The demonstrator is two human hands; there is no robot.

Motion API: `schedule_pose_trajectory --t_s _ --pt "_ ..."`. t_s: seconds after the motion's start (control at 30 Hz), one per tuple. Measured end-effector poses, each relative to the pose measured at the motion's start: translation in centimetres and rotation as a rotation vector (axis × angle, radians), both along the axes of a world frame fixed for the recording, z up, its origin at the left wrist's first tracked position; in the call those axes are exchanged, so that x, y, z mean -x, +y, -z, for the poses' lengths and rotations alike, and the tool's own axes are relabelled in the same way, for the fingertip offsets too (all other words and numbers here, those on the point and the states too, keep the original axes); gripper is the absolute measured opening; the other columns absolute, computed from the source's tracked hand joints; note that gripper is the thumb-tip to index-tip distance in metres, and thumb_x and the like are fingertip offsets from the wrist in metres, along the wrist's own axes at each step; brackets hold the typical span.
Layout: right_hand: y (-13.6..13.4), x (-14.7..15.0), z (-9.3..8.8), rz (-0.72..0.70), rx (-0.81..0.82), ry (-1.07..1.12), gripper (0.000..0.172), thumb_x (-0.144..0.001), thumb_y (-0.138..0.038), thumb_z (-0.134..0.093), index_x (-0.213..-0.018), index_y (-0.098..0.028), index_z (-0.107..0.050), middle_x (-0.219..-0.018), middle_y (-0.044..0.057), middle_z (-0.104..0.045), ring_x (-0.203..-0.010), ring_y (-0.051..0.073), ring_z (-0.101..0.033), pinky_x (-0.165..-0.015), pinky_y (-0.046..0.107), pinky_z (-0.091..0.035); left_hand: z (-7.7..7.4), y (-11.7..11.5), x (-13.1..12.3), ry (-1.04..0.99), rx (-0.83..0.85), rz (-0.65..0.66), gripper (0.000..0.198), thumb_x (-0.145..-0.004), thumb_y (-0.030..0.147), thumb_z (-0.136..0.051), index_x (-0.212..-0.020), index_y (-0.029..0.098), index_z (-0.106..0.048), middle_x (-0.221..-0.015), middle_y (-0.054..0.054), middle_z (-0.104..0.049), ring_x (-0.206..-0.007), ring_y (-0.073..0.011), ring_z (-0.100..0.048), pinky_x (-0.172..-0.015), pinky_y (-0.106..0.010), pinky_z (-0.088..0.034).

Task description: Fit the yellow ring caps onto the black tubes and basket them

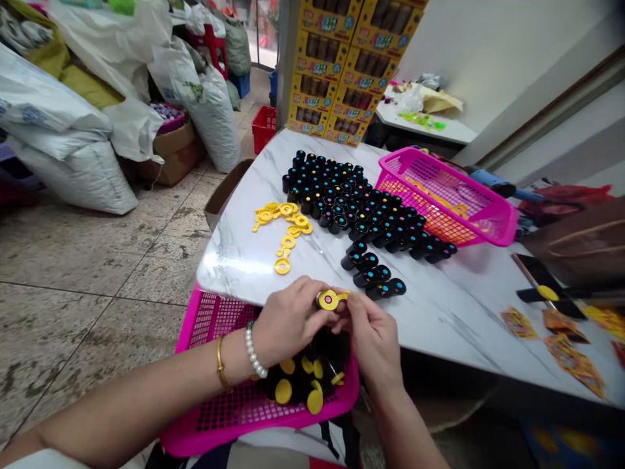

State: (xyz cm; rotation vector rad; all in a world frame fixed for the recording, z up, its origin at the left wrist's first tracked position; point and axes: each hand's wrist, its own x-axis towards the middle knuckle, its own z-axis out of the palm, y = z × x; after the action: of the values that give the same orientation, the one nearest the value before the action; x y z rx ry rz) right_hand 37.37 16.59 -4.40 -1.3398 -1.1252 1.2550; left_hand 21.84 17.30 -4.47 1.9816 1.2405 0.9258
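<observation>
Above the near table edge, my left hand (pixel 290 322) is closed around a small cylinder mostly hidden by the fingers. Over its top sits a yellow ring piece (pixel 334 305) with a pink dot showing in the middle. My right hand (pixel 378 339) pinches the tab on the ring's right side. Below both hands, a pink basket (pixel 183 433) holds black tubes with yellow round caps (pixel 283 391). Loose yellow ring pieces (pixel 282 266) lie on the table beyond my left hand. Many black cylinders (pixel 336 189) with coloured dots on top stand packed together farther back.
A second pink basket (pixel 510 225) with yellow pieces stands at the table's right back. Stacked yellow display boxes (pixel 342 71) rise at the far edge. Small packets (pixel 520 324) lie at right. White sacks (pixel 209 111) and a red basket (pixel 263 129) are on the floor.
</observation>
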Motion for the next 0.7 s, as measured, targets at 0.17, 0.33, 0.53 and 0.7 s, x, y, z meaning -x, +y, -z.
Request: schedule_pose_trajectory --t_s 0.17,0.33,0.53,0.7 --pt "-0.7 -1.7 0.4 -0.052 0.144 0.252 0.027 -0.086 -0.038 -0.061 -0.09 -0.013 -0.069 -0.072 0.004 -0.066 -0.061 0.013 -0.06 -0.052 0.023 -0.05 -0.8 1.8 1.2 0.005 -0.015 0.18 0.022 -0.083 0.024 -0.062 -0.105 0.019 -0.062 -0.092 -0.003 -0.054 -0.085 -0.0157 -0.055 -0.078 -0.029 -0.047" --pt "0.3 -1.7 -1.0 -0.175 0.27 0.048 0.029 -0.077 -0.042 -0.069 -0.086 -0.017 -0.057 -0.054 -0.006 -0.055 -0.037 0.008 -0.047 -0.032 0.017 -0.036 -0.5 2.0 1.3 0.031 0.0 0.295 0.018 -0.086 0.023 -0.058 -0.103 0.019 -0.061 -0.094 -0.004 -0.053 -0.084 -0.015 -0.055 -0.077 -0.028 -0.047" --pt "0.9 -0.3 -1.0 -0.198 0.108 -0.282 0.029 -0.082 -0.041 -0.065 -0.079 -0.02 -0.045 -0.049 -0.011 -0.042 -0.039 0.005 -0.037 -0.036 0.013 -0.026 0.2 1.6 0.7 0.131 -0.011 0.236 0.019 -0.083 0.024 -0.057 -0.101 0.018 -0.06 -0.096 -0.003 -0.054 -0.079 -0.0147 -0.056 -0.071 -0.027 -0.047" --pt "0.4 -1.3 -0.7 -0.303 0.171 -0.132 0.028 -0.089 -0.049 -0.051 -0.096 -0.023 -0.044 -0.051 -0.01 -0.05 -0.034 0.008 -0.043 -0.033 0.015 -0.033 0.3 1.5 0.6 0.21 -0.038 0.215 0.016 -0.082 0.028 -0.058 -0.095 0.019 -0.061 -0.091 -0.002 -0.054 -0.075 -0.0142 -0.056 -0.068 -0.026 -0.047"
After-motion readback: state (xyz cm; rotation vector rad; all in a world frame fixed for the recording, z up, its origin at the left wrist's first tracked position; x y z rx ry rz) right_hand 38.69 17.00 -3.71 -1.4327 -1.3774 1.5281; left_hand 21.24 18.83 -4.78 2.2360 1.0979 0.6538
